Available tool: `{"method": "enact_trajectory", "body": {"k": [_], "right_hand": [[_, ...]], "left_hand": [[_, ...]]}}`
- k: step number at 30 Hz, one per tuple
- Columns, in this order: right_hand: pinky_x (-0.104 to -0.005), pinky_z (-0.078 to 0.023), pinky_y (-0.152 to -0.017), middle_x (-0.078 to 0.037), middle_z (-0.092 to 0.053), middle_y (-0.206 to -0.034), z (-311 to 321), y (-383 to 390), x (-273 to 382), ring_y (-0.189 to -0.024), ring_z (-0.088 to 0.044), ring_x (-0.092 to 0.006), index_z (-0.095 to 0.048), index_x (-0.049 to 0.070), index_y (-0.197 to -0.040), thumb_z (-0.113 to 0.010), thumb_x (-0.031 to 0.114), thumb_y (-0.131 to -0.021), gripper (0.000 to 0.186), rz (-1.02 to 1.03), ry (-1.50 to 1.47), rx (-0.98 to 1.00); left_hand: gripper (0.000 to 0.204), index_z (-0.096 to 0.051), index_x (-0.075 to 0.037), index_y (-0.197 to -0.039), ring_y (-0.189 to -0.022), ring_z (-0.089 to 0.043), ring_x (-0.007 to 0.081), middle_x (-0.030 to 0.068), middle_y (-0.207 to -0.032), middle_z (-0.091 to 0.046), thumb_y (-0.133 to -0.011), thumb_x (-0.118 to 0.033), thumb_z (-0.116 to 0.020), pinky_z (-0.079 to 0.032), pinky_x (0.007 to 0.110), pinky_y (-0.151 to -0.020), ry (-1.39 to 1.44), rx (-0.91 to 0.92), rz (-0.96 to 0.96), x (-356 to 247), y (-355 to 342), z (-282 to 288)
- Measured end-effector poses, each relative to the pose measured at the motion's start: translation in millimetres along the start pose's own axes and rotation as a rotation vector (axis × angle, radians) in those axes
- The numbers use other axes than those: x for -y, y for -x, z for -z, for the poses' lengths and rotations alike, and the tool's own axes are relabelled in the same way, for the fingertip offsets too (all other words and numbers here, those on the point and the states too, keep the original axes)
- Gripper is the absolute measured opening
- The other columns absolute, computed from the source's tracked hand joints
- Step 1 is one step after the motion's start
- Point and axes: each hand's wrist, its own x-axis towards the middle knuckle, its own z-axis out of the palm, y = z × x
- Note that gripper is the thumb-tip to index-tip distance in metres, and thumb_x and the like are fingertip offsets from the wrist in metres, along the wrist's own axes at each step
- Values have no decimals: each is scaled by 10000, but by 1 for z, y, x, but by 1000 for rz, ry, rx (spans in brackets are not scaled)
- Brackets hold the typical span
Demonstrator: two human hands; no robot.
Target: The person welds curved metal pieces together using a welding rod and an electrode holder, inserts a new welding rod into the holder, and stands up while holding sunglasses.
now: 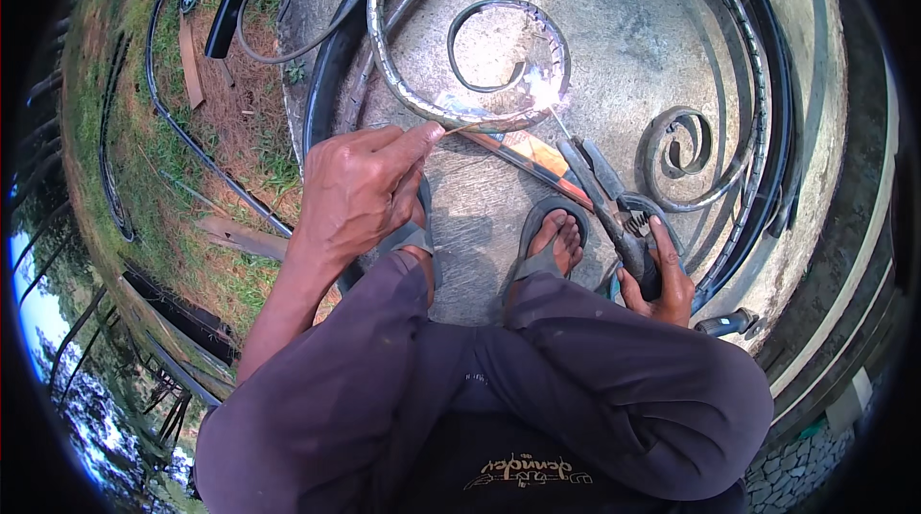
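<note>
My right hand (662, 279) is closed around a welding electrode holder (614, 197) with a spring on its handle. A thin welding rod (562, 123) sticks out from its jaws toward a bright arc glow at a curved metal bar (395, 84). The bar bends in a wide curve, and a smaller metal scroll (453, 44) curls beside the glow. With fingers pinched together, my left hand (357, 190) holds a thin brown rod (459, 129) along the bar, left of the glow. Glare hides the spot where the welding rod meets the metal.
An orange and red flat piece (532, 157) lies under the bar. Another metal scroll (655, 154) rests at the right on the concrete (624, 63). Black tubing (782, 82) arcs around the right side. My sandaled feet stand close by; grass and a board (190, 63) lie left.
</note>
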Motion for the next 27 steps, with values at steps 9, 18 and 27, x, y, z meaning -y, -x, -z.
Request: {"method": "enact_trajectory", "body": {"k": [9, 18, 27], "right_hand": [[-410, -568, -777, -290, -697, -1049, -4, 4, -8, -916, -733, -388, -471, 5, -1469, -766, -39, -766, 764, 66, 23, -84], [-413, -565, -813, -307, -687, -1096, -1, 2, -1, -962, -728, -394, -478, -11, -1458, -761, -39, -770, 744, -30, 13, -13], [-403, -567, -816, -308, -680, -1141, -3, -1, -1, -1013, -723, -389, -476, -11, -1458, -754, -54, -768, 746, -16, 16, -6]], "left_hand": [[452, -690, -162, -1218, -689, -660, 286, 62, -716, -622, -774, -71, -688, -512, 429, -608, 4, -1, 28, -3, -1, 6], [453, -688, -170, -1228, -670, -657, 282, 66, -716, -618, -786, -69, -675, -513, 416, -594, -11, 4, -5, -4, -3, 5], [377, -705, -156, -1175, -685, -662, 286, 69, -730, -623, -806, -83, -684, -517, 422, -605, -31, 17, 32, -2, -2, 4]]}}
